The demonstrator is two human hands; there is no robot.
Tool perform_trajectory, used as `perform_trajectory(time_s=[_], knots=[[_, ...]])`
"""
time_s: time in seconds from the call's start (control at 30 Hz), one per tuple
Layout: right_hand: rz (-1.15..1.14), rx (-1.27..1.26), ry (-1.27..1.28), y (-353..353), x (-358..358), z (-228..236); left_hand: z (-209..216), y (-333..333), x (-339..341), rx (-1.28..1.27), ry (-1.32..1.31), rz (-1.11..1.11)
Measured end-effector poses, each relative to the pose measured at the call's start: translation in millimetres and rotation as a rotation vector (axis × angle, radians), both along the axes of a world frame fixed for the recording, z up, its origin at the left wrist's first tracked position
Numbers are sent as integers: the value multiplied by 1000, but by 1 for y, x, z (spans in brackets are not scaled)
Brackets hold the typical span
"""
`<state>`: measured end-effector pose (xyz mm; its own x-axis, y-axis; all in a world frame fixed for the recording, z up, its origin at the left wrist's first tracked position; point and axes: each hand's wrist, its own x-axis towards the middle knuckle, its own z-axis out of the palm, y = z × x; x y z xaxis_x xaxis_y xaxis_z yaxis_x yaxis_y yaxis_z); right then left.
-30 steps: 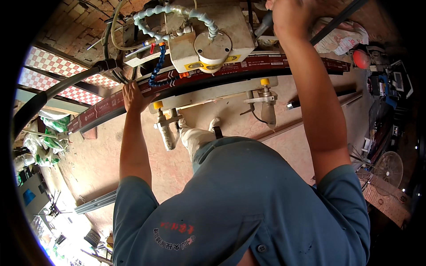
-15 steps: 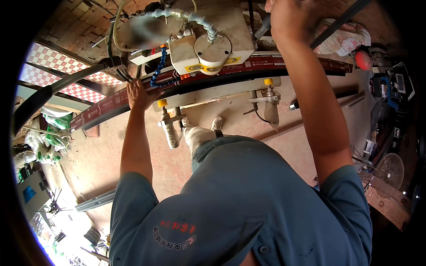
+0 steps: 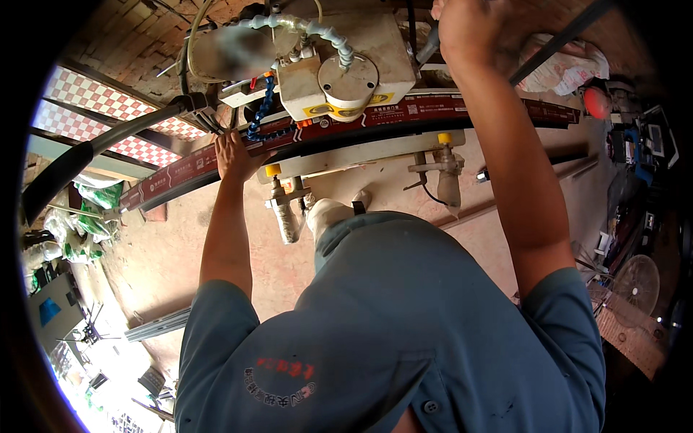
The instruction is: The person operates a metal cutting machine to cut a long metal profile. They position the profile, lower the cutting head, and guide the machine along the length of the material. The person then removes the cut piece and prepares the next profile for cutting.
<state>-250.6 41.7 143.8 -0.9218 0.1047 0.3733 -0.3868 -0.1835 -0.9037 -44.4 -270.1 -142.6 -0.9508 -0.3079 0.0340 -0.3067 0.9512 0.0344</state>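
The left hand (image 3: 235,157), thumb spread from its fingers, lies on the long dark-red profile (image 3: 404,110) just beyond the pale bed's (image 3: 361,156) left end. The profile spans the bed, beneath the beige machine head (image 3: 386,47). The right hand (image 3: 469,32) curls at a grey handle (image 3: 429,46); its grip is unclear.

The bare left hand (image 3: 234,157) is stretched forward, thumb (image 3: 260,156) spread; the bare right hand (image 3: 471,32) is raised at the upper edge, its bare forearm (image 3: 511,151) slanting inward.
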Motion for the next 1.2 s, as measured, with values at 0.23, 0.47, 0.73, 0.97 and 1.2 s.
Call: perform_trajectory(time_s=[0.23,0.47,0.73,0.97,1.2], knots=[[-2,-53,60,1,-9,-5,-2,-1,1,-14,29,-21],[21,14,99,6,-10,-9,-7,-4,4,-32,62,-42],[-13,32,28,20,-17,-6,-2,-2,4,-15,90,-42],[-42,34,-17,24,-6,-2,-7,-6,6,-23,135,-63],[-37,10,10,15,0,0,1,0,2,5,58,-19]])
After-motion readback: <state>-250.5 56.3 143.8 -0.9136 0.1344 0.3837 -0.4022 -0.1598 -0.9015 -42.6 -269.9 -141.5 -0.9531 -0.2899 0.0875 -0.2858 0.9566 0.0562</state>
